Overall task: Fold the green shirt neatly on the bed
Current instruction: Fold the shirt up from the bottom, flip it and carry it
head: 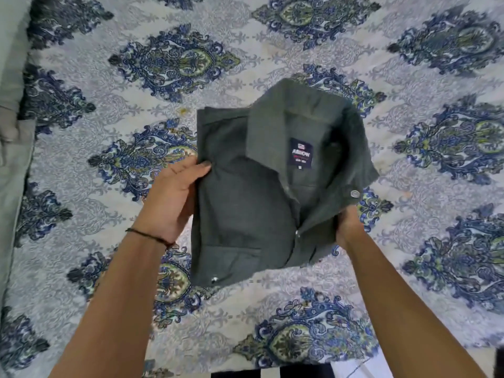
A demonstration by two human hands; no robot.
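The dark green shirt (pixel 253 203) is folded into a compact rectangle, collar up, with a navy label showing inside the neck and metal snaps down the front. It hangs a little above the bed (pixel 272 301), tilted. My left hand (pixel 174 195) grips its left edge, thumb on top of the cloth. My right hand (pixel 347 227) holds the right edge below the collar, its fingers hidden under the fabric.
The bed is covered by a pale sheet with blue and green ornamental motifs. A grey-green cloth or pillow (pixel 12 110) lies along the left edge. A dark striped strip (pixel 272 372) shows at the bottom edge.
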